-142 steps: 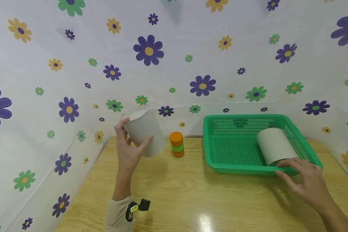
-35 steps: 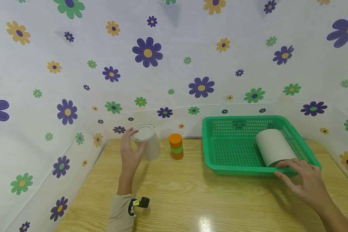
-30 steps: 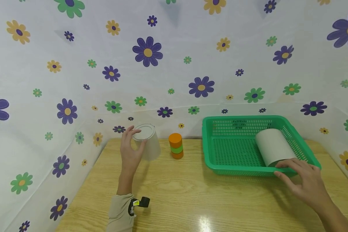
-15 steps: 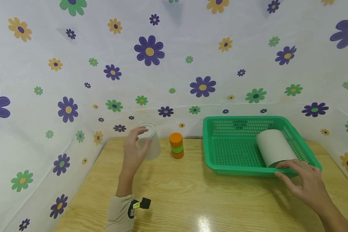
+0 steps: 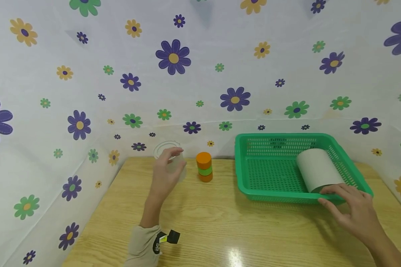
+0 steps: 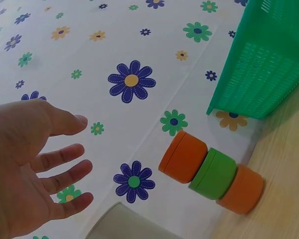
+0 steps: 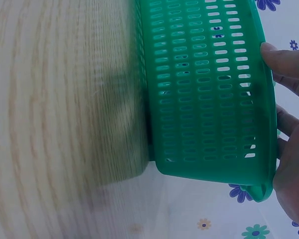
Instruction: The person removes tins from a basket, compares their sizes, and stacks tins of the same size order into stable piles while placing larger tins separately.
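A white can [image 5: 161,148] with a ringed round top stands upright at the back left of the table. My left hand [image 5: 167,174] hovers in front of it, partly hiding it, with fingers apart and loosely bent. In the left wrist view the palm [image 6: 20,184] holds nothing, and the can's edge [image 6: 129,226] shows below. My right hand [image 5: 352,207] grips the front rim of a green plastic basket [image 5: 287,196]. The right wrist view has the thumb [image 7: 284,60] outside that rim and fingers inside. A second white cylinder [image 5: 319,168] lies on its side in the basket.
A stack of small round orange, green and orange pieces [image 5: 204,167] stands between can and basket. A white flower-printed cloth [image 5: 200,74] rises behind the wooden table [image 5: 200,222] and along both sides.
My left hand held the can tilted in the air, set it upright on the table and let go. It has since shifted right across the can's front. The right hand has stayed put.
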{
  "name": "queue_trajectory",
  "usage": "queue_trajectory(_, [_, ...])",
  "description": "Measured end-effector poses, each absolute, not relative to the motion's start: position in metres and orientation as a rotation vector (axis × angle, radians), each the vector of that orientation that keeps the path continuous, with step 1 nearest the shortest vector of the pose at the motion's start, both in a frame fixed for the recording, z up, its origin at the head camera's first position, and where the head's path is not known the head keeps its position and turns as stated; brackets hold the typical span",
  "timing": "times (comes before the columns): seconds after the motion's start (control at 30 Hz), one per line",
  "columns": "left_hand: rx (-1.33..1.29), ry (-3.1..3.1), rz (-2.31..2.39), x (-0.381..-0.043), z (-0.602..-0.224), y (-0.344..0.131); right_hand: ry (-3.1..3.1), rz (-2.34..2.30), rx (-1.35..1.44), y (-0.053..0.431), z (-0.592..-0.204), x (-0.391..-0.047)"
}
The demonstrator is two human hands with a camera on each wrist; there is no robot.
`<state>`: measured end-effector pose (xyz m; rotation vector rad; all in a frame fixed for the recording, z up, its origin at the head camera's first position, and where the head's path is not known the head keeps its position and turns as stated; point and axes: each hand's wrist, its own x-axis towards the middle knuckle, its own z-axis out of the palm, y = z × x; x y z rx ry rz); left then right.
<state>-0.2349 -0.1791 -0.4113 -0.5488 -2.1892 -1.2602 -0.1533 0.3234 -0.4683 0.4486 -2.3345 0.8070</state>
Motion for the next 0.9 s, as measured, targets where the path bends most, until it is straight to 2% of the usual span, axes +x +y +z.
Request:
queue_trajectory(0.57, [-0.721,-2.200,-1.240,-0.227,-0.414,-0.138,-2.318,0.806,0.471,0.322,-0.466,-0.155])
queue_trajectory(0.9, [-0.855,-2.173,-1.361,-0.222,-0.419,-0.095,-2.346,0.788,0.445,0.322,-0.466,-0.152])
